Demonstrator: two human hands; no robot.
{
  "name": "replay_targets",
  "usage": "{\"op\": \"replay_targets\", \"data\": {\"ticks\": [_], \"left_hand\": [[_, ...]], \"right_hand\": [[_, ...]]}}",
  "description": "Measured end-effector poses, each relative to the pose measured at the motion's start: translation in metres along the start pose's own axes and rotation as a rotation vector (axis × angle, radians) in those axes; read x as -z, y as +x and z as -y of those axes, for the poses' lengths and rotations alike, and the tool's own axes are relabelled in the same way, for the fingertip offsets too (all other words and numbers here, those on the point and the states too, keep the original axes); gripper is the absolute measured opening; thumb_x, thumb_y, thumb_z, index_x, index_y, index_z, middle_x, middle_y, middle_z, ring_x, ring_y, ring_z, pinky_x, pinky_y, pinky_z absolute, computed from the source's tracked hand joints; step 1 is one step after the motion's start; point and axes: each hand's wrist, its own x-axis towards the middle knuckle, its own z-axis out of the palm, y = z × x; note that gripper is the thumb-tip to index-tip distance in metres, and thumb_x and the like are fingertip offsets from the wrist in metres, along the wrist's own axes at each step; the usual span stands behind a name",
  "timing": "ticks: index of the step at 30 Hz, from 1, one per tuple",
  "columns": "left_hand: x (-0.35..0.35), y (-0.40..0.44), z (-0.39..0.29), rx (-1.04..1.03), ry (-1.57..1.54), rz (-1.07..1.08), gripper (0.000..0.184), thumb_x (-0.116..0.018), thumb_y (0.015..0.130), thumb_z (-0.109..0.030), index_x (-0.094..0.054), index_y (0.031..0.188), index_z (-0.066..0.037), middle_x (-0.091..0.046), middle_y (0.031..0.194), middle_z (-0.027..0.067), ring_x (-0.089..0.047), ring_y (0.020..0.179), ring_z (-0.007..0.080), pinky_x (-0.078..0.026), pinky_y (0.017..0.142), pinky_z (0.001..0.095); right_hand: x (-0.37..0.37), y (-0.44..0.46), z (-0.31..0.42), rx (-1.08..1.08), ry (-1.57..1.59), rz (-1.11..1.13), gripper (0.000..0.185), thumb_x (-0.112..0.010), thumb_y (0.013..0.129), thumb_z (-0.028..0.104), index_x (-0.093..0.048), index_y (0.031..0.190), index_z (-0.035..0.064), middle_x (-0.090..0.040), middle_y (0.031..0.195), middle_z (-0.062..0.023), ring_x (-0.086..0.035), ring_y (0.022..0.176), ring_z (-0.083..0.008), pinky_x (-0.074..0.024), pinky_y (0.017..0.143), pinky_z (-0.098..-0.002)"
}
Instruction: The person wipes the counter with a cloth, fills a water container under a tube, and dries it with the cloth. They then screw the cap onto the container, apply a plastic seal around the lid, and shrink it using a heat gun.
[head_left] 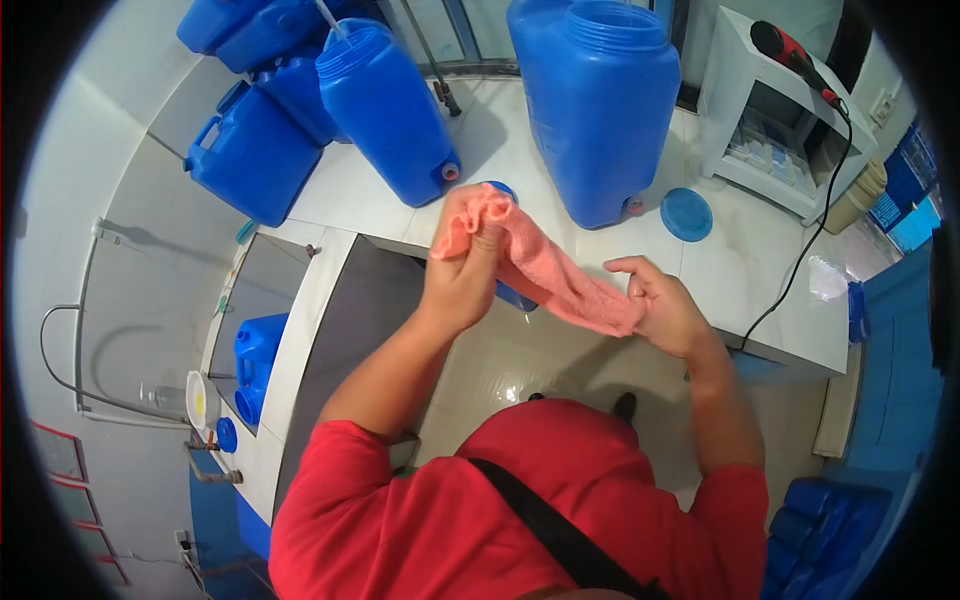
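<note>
A pink cloth (pixel 560 280) is stretched between my two hands, in front of the counter edge. Its bunched upper end is in my left hand (pixel 465 275), the fingers wrapped round it. At the lower right end, my right hand (pixel 662 308) grips the cloth, with the index finger bent outward. Beyond the cloth, two blue open-topped containers stand on the white counter: a narrower one (pixel 385 120) at the left and a larger one (pixel 598 120) at the right. A round blue lid (pixel 686 215) lies beside the larger container.
More blue jugs (pixel 255 150) are at the back left. A white cabinet (pixel 775 120) holds a red and black tool (pixel 795 60) on top, its black cord trailing over the counter. At the left are a metal tap (pixel 212 470) and a white bowl (pixel 200 400).
</note>
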Motion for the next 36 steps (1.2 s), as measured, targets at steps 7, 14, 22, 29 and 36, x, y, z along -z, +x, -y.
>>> {"op": "replay_targets", "data": {"ticks": [7,14,22,29,36], "left_hand": [[0.058,0.024,-0.040,-0.130,0.025,-0.329,0.024,-0.048,0.110,-0.025,-0.056,0.118,-0.003,-0.059,0.112,0.0036,-0.054,0.104,0.0095,-0.044,0.096,0.0263],[0.088,0.010,-0.037,-0.027,-0.058,-0.044,0.060,-0.064,0.095,-0.046,-0.048,0.138,-0.007,-0.056,0.133,0.0105,-0.054,0.125,0.0227,-0.039,0.108,0.0424],[-0.038,-0.011,-0.004,-0.010,0.368,0.221,0.060,-0.082,0.084,-0.023,-0.041,0.121,-0.001,-0.066,0.103,0.0159,-0.072,0.088,0.0276,-0.057,0.076,0.0397],[-0.056,-0.008,-0.007,-0.164,0.441,0.206,0.045,-0.077,0.088,-0.015,-0.049,0.120,0.000,-0.064,0.111,0.0170,-0.070,0.095,0.0254,-0.057,0.079,0.0367],[-0.062,0.007,-0.015,-0.279,0.591,0.153,0.014,-0.069,0.094,-0.012,-0.071,0.101,-0.001,-0.067,0.110,0.0144,-0.066,0.096,0.0277,-0.053,0.081,0.0349]], "right_hand": [[0.023,0.012,0.014,0.110,0.041,-0.003,0.039,-0.079,0.085,0.016,-0.056,0.114,0.0009,-0.060,0.091,-0.0059,-0.058,0.086,-0.0142,-0.0467,0.077,-0.0299],[0.027,0.011,0.058,0.239,0.447,0.191,0.015,-0.062,0.101,0.011,-0.051,0.105,0.0008,-0.065,0.088,-0.0066,-0.064,0.079,-0.0124,-0.0498,0.075,-0.0276],[0.004,0.052,0.080,0.023,0.393,0.207,0.032,-0.067,0.098,0.017,-0.051,0.121,0.0004,-0.063,0.104,-0.0072,-0.063,0.099,-0.0122,-0.0495,0.082,-0.0269],[0.018,0.052,0.078,0.001,0.518,0.062,0.034,-0.070,0.096,0.021,-0.058,0.118,-0.0017,-0.068,0.101,-0.0093,-0.065,0.090,-0.0125,-0.0551,0.079,-0.0290],[0.039,0.057,0.075,0.071,0.224,-0.065,0.034,-0.064,0.101,0.041,-0.061,0.103,0.0065,-0.068,0.085,-0.0016,-0.062,0.075,-0.0056,-0.0512,0.062,-0.0198]]}}
